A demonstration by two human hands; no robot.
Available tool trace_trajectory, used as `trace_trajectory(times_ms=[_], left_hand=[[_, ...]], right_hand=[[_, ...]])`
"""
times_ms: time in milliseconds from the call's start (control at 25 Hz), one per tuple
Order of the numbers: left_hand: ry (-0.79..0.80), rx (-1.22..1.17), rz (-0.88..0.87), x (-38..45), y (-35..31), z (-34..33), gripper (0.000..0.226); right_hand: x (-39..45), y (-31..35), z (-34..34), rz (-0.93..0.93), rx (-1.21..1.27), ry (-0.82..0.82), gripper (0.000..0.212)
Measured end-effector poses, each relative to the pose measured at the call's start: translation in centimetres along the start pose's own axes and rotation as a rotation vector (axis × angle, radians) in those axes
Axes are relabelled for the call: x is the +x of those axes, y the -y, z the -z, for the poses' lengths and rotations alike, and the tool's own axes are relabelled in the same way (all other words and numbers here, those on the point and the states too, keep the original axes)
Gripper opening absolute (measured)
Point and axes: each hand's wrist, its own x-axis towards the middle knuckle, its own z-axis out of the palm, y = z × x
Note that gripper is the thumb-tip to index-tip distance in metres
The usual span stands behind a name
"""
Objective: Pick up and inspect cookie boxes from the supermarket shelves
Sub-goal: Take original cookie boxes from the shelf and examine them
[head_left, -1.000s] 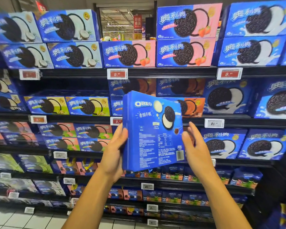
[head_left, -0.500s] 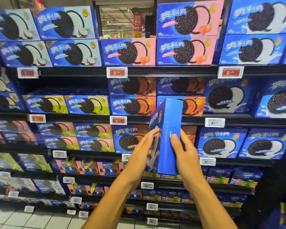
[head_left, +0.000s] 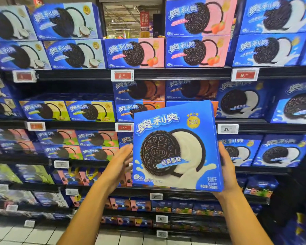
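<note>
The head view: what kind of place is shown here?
Most likely a supermarket cookie aisle: dark tiered shelves stacked with blue cardboard cookie boxes, and red-and-white price tags clipped along the shelf edges.

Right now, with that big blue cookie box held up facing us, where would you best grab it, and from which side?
Take the big blue cookie box by its two narrow vertical side edges, one hand from each side. It stands nearly upright, broad flat front facing the camera, too wide for one hand. The right hand holds the right edge; the left hand sits at the left edge.

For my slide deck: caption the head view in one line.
Two hands hold a blue cookie box front-on before stocked supermarket shelves; left hand, right hand.
</note>
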Motion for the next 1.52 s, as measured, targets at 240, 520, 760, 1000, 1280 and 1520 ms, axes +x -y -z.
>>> trace_trajectory(times_ms=[240,520,760,1000,1280,1520], left_hand=[[0.034,-0.268,-0.049,-1.4,0.2,-2.1,0.04],[-0.029,-0.208,-0.181,-1.9,-1.1,-2.5,0.027],[-0.062,-0.172,-0.206,-2.1,-1.2,-3.0,0.033],[-0.059,-0.182,-0.174,-2.3,-1.5,-3.0,0.023],[-0.025,-0.205,-0.039,-2.2,-2.5,-2.3,0.035],[-0.023,-0.073,-0.003,-2.0,-4.7,-2.0,0.034]], right_hand=[[0.3,-0.5,0.0,-0.024,-0.038,-0.011,0.057],[0.6,0.4,0.6,0.232,-0.411,-0.171,0.034],[0.3,0.0,0.8,0.207,-0.353,-0.152,0.04],[0.1,-0.1,0.3,0.209,-0.392,-0.185,0.039],[0.1,0.6,0.6,0.117,-0.313,-0.164,0.039],[0.6,3.2,-1.4,-0.002,-0.363,-0.194,0.039]])
